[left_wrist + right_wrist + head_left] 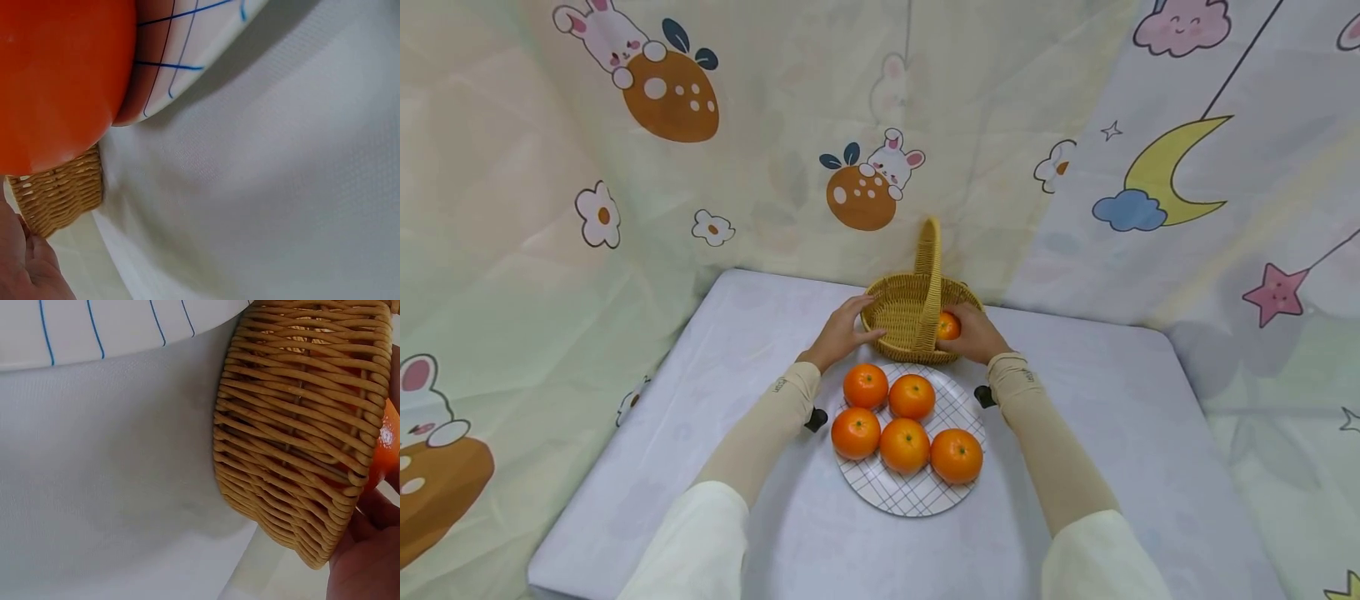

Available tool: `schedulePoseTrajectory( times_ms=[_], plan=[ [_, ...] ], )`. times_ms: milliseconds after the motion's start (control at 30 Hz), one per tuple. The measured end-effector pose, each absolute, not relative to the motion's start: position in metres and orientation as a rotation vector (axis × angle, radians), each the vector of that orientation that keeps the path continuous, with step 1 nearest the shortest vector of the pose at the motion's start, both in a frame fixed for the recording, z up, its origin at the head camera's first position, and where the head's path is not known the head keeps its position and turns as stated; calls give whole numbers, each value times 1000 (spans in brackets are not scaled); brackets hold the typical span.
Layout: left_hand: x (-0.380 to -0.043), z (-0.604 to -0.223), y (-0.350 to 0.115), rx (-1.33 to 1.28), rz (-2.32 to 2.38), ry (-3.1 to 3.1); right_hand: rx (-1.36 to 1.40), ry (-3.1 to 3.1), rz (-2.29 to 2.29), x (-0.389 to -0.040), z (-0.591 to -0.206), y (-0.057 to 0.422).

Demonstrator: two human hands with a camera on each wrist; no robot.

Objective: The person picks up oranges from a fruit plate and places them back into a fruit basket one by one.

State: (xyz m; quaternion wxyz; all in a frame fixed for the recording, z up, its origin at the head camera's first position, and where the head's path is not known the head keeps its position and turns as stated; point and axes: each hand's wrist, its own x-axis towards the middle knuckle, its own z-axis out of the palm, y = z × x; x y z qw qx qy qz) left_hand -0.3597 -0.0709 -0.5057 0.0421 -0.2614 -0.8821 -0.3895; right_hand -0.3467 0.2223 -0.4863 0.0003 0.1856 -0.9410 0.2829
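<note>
A yellow-brown wicker basket (898, 310) with a tall arched handle stands at the back of the table. My left hand (841, 336) holds its left rim, thumb and fingers apart; in the left wrist view that hand (25, 265) shows beside the woven wall. My right hand (976, 335) grips an orange (949, 326) inside the right part of the basket, by the handle. The right wrist view shows this orange (386, 447) partly behind the rim, with the fingers about it. In front, a round checked plate (910, 502) bears several more oranges (905, 446).
A pale cloth covers the table (760, 333). Right behind the basket hangs a printed curtain (775, 150) with rabbits, flowers and a moon. The plate's far edge lies close to the basket's front, between the two forearms.
</note>
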Motion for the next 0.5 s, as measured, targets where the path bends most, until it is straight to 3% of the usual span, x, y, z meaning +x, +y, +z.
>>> schedulePoseTrajectory(
  times_ms=[500],
  plan=[
    [-362, -509, -71, -803, -1150, -2695, 576, -2907, 902, -339, -480, 224]
  ],
)
